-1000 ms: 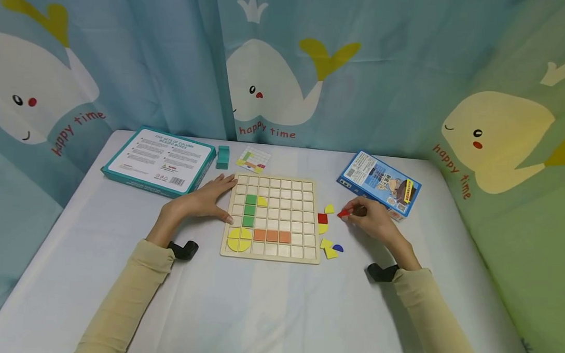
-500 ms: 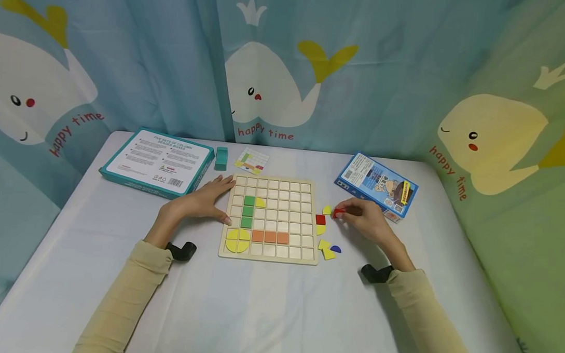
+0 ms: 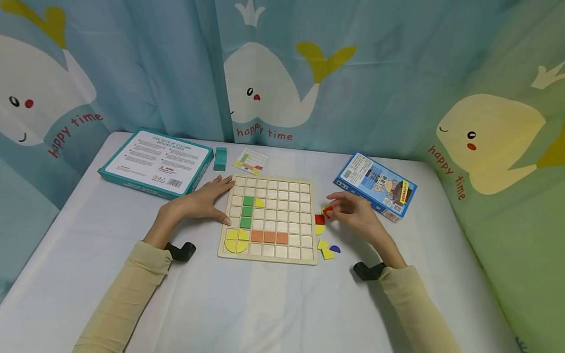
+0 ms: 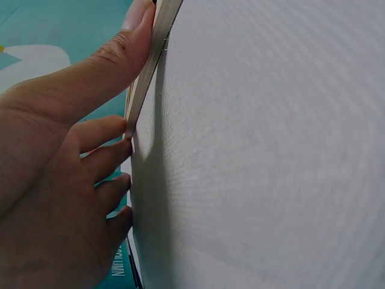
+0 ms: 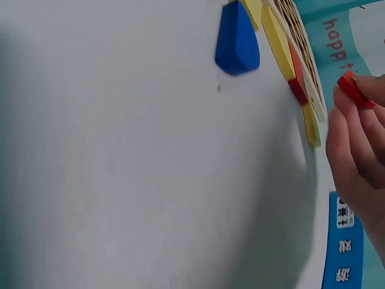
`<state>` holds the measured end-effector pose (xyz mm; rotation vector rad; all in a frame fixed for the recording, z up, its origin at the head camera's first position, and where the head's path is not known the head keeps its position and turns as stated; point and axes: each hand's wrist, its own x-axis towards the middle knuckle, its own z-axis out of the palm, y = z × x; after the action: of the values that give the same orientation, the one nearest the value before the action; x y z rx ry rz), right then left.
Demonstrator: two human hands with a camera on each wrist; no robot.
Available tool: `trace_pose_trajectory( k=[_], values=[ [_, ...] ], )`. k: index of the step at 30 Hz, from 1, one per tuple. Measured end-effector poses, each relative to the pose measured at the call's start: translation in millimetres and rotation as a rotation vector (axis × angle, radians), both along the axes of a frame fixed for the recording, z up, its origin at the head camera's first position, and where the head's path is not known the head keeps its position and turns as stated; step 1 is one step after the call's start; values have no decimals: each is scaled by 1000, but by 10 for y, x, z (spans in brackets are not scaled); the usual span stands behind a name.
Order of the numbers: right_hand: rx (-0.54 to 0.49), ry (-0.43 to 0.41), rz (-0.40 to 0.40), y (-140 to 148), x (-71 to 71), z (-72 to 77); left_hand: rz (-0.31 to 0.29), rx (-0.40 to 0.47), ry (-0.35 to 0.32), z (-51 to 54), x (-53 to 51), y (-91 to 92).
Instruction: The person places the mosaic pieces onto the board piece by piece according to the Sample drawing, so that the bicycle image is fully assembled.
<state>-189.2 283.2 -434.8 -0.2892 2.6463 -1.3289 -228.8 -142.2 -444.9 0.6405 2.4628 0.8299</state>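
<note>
My right hand (image 3: 356, 214) pinches a small red tile (image 5: 355, 90) between thumb and fingertips, just off the right edge of the wooden grid board (image 3: 266, 258). A yellow tile beneath it is mostly covered in the head view. Beside the board lie a red square tile (image 3: 320, 220), a yellow rounded tile (image 3: 320, 230), two yellow tiles (image 3: 328, 254) and a blue half-round tile (image 3: 335, 249). With fingers spread, my left hand (image 3: 199, 200) rests against the board's left edge, thumb touching the rim. Green tiles (image 3: 247, 211), orange tiles (image 3: 269, 237) and a yellow circle of quarter pieces (image 3: 236, 241) sit in the grid.
A small pattern card (image 3: 251, 160) lies behind the board, with a teal block (image 3: 220, 159) to its left. The large teal box (image 3: 159, 164) is at the back left, close to my left hand. Behind my right hand is a blue box (image 3: 377, 185).
My right hand has moved left toward the board, carrying the red tile over the yellow piece. The left hand keeps its place at the board's edge.
</note>
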Motion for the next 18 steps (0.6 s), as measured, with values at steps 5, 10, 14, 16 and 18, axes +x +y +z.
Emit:
trace_pose_trajectory(
  k=[5, 10, 14, 16, 18],
  values=[
    [-1, -19, 4, -79, -6, -17, -1, 2, 3, 0, 1, 3],
    [19, -44, 5, -173, -4, -26, -1, 7, 2, -1, 3, 3],
    [25, -60, 25, -248, 2, -30, 0, 11, 0, 4, 6, -1],
    [24, -64, 39, -275, -1, -36, 0, 11, 0, 6, 8, -3],
    [15, -65, 54, -299, -2, -41, -1, 10, 1, 5, 8, -3]
  ],
)
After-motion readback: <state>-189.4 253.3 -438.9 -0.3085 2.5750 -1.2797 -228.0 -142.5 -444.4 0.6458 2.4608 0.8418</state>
